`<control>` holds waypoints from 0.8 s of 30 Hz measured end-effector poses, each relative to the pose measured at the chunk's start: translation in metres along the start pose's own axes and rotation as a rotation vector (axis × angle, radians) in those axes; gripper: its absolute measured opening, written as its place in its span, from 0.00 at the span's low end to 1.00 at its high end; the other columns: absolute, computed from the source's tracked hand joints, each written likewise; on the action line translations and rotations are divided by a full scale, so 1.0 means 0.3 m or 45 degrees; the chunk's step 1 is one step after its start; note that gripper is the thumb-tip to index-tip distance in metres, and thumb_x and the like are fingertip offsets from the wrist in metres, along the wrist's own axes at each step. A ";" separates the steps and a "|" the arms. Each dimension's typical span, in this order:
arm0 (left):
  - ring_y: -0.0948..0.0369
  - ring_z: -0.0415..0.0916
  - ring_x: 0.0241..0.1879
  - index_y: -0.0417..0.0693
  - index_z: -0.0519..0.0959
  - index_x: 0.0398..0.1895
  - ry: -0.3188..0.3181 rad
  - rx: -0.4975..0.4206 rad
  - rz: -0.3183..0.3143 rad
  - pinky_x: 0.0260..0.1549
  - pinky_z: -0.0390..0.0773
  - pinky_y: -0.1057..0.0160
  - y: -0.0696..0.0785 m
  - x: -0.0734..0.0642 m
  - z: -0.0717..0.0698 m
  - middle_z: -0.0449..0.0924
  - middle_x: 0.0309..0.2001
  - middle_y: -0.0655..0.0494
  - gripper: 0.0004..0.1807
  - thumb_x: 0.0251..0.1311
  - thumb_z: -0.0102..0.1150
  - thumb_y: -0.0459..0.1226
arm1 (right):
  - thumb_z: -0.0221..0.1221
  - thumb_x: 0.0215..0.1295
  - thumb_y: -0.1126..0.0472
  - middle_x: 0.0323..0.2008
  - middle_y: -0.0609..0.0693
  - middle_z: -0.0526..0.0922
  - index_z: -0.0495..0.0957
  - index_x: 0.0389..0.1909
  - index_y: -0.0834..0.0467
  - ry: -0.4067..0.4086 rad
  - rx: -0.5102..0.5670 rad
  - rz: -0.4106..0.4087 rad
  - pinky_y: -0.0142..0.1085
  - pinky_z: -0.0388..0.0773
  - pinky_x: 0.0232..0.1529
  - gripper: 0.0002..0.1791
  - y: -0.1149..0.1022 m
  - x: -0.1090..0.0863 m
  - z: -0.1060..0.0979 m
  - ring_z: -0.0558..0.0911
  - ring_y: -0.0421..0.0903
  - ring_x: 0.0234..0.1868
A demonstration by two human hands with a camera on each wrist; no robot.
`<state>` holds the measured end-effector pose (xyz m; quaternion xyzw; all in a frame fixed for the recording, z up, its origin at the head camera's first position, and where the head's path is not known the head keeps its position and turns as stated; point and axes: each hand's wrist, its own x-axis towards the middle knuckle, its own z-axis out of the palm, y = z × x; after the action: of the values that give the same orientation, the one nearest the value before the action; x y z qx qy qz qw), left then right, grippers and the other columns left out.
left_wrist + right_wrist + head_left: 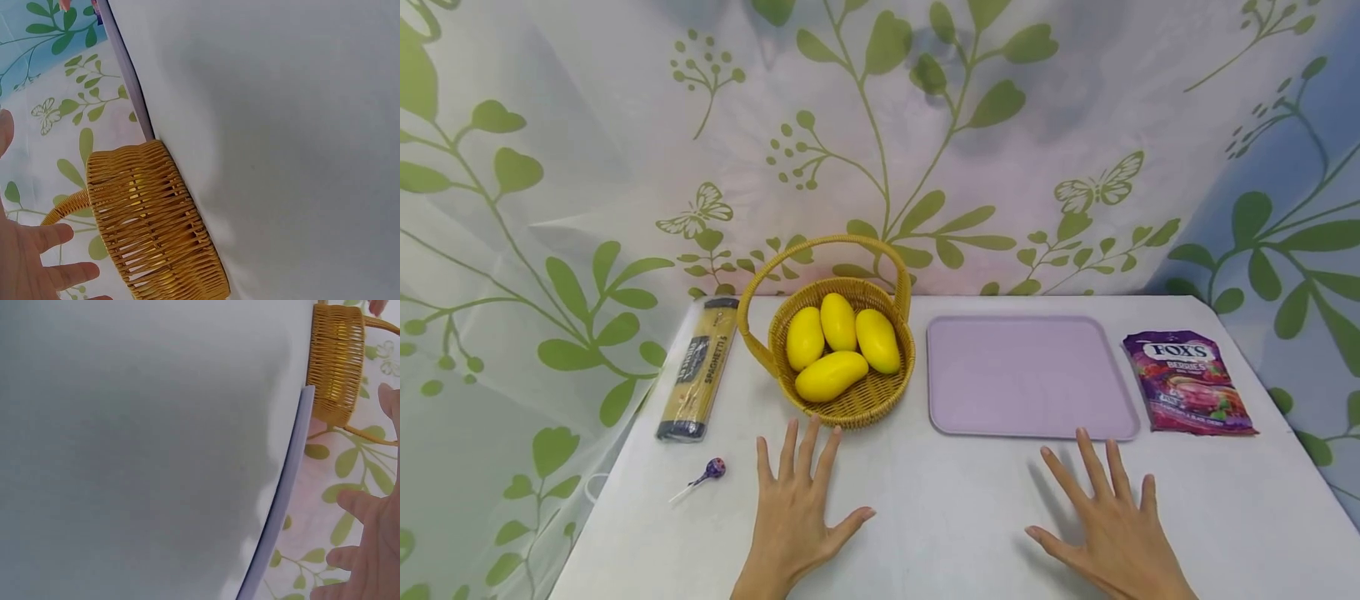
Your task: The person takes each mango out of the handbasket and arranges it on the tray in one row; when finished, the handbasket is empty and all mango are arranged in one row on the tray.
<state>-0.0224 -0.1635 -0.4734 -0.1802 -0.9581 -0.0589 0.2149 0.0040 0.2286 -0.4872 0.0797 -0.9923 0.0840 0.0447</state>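
leaf-printed curtain (1000, 187), smooth white table (947, 517), round wicker basket (880, 396), rectangular tray (1030, 375), empty hands (796, 512) (1108, 529) splayed nearby

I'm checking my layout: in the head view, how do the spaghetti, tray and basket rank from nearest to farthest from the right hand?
1. The tray: nearest, directly ahead of the right hand.
2. The basket: next, to the left of the tray.
3. The spaghetti: farthest, left of the basket.
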 end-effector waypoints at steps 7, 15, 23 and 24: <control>0.39 0.56 0.71 0.47 0.59 0.75 0.090 -0.125 -0.150 0.62 0.52 0.27 -0.036 0.032 0.003 0.59 0.73 0.39 0.56 0.54 0.37 0.77 | 0.61 0.45 0.23 0.79 0.53 0.40 0.52 0.76 0.35 0.103 0.051 -0.097 0.79 0.50 0.57 0.56 -0.034 0.060 -0.030 0.40 0.63 0.78; 0.42 0.54 0.72 0.43 0.52 0.77 0.257 -0.455 -0.360 0.61 0.59 0.30 -0.110 0.123 0.056 0.49 0.77 0.41 0.57 0.52 0.60 0.67 | 0.63 0.49 0.27 0.78 0.57 0.47 0.56 0.75 0.38 0.215 0.117 -0.319 0.70 0.62 0.61 0.52 -0.156 0.231 -0.088 0.54 0.65 0.75; 0.40 0.44 0.76 0.42 0.44 0.78 0.229 -0.741 -0.554 0.62 0.60 0.30 -0.133 0.170 0.149 0.35 0.79 0.42 0.59 0.53 0.68 0.55 | 0.65 0.58 0.39 0.76 0.59 0.53 0.59 0.75 0.45 0.308 0.377 -0.532 0.59 0.79 0.49 0.45 -0.324 0.418 -0.116 0.64 0.64 0.71; 0.40 0.43 0.76 0.43 0.43 0.78 0.226 -0.770 -0.568 0.63 0.60 0.31 -0.133 0.173 0.157 0.34 0.79 0.43 0.59 0.53 0.68 0.54 | 0.65 0.59 0.40 0.76 0.59 0.53 0.59 0.75 0.45 0.296 0.408 -0.543 0.58 0.80 0.46 0.45 -0.344 0.439 -0.117 0.64 0.64 0.70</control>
<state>-0.0993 -0.1751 -0.4947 -0.0169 -0.8909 -0.3993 0.2159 -0.1057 0.1143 -0.4226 0.2824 -0.9155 0.2368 0.1616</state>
